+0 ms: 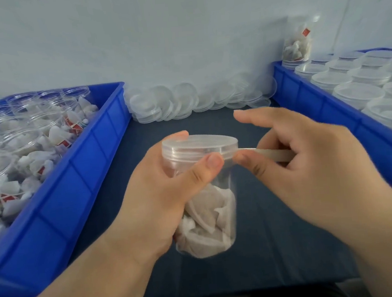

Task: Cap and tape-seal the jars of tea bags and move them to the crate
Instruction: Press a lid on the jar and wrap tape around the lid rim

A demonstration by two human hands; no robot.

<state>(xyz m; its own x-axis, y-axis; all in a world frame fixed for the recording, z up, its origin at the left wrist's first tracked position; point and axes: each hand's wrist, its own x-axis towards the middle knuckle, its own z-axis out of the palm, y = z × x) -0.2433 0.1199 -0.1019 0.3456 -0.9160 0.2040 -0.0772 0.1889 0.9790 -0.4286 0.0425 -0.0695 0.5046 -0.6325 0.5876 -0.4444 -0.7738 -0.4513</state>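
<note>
A clear plastic jar (208,218) full of tea bags is held above the dark table at centre. A clear lid (199,145) sits on top of it. My left hand (156,196) grips the jar, its thumb pressing the rim just under the lid. My right hand (310,162) pinches a strip of translucent tape (269,153) that runs from the lid's right edge across my fingers. The index finger of that hand points out over the lid.
A blue crate (79,182) on the left holds several uncapped jars of tea bags (24,149). Another blue crate (324,104) on the right holds capped jars (356,91), one stacked on top (297,44). Loose clear lids (186,99) lie piled along the back wall.
</note>
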